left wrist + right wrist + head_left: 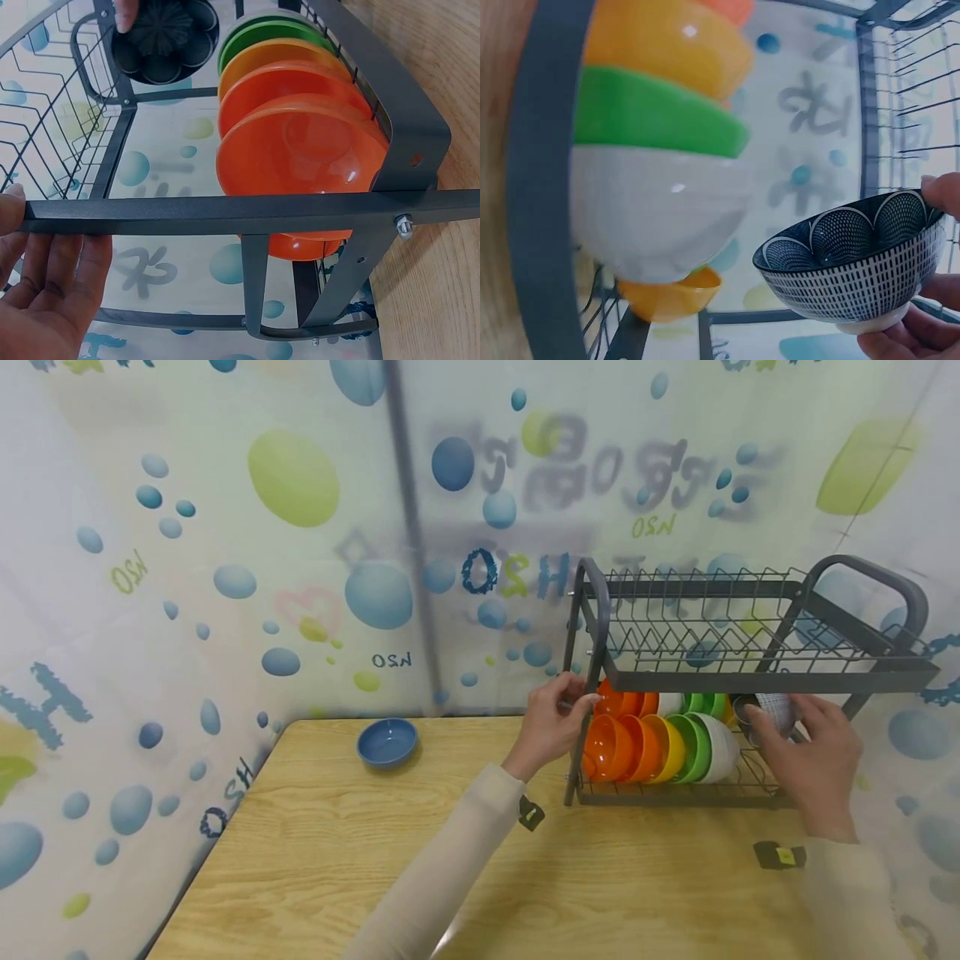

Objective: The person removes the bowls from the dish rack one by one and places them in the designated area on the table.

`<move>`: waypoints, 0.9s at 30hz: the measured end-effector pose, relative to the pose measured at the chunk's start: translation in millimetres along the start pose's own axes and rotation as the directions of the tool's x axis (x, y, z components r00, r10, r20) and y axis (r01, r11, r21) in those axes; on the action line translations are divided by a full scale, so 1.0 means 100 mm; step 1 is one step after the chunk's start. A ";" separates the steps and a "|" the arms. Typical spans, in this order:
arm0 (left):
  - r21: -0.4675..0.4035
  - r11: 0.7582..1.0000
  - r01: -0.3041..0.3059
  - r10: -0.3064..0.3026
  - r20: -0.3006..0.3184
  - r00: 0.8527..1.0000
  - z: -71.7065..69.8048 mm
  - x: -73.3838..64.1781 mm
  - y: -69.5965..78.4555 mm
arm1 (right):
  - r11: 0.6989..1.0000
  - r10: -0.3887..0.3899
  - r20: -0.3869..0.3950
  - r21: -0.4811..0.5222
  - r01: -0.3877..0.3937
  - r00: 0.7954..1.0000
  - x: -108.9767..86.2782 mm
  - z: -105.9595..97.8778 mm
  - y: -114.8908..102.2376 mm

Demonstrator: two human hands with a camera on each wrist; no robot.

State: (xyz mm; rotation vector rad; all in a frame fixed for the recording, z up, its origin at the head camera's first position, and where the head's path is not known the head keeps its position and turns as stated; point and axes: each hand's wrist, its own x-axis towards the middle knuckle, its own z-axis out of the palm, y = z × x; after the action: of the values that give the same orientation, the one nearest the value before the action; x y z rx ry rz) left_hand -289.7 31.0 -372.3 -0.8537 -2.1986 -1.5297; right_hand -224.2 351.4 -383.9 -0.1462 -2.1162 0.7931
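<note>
My right hand [817, 768] pinches a patterned bowl [855, 274] by rim and foot, inside the lower tier at the right. Fine dark checks cover its white outside; the inside is dark with white arcs. The bowl is tilted on its side and stands apart from the white bowl [718, 750]. At the left end of the dark grey dish rack [750, 683], my left hand [551, 722] holds the frame post, thumb on one side and fingers on the other. Orange [300, 150], yellow and green bowls stand on edge in the front row, with more bowls behind.
The rack's upper tier [697, 635] holds no dishes and overhangs the bowls. A small blue bowl [387, 745] sits on the wooden table [315, 860] near the back left. A patterned curtain [450, 527] hangs behind the table.
</note>
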 end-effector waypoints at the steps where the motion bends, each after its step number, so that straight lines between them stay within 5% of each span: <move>1: 0.001 1.000 0.001 -0.001 0.001 1.000 0.00 0.00 0.00 | 1.000 0.019 0.002 0.014 -0.020 1.000 0.00 -0.01 -0.03; 8: 0.001 1.000 0.012 -0.012 0.002 1.000 -0.01 0.00 0.00 | 0.980 0.193 0.045 0.044 -0.195 0.980 0.03 -0.08 -0.22; 15: 0.005 1.000 0.018 -0.018 0.004 1.000 -0.01 0.00 0.00 | 0.934 0.351 0.171 0.005 -0.357 0.921 0.01 -0.16 -0.33; 27: 0.000 1.000 0.011 -0.011 0.002 1.000 0.00 -0.01 -0.01 | 0.938 0.263 0.262 0.155 -0.310 0.929 -0.19 -0.23 -0.46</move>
State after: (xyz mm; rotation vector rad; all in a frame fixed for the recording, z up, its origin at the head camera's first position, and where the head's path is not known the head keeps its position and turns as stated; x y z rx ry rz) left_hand -289.3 30.5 -373.5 -0.8448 -2.2089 -1.5344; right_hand -187.5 319.5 -359.9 -0.2746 -2.2551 1.2409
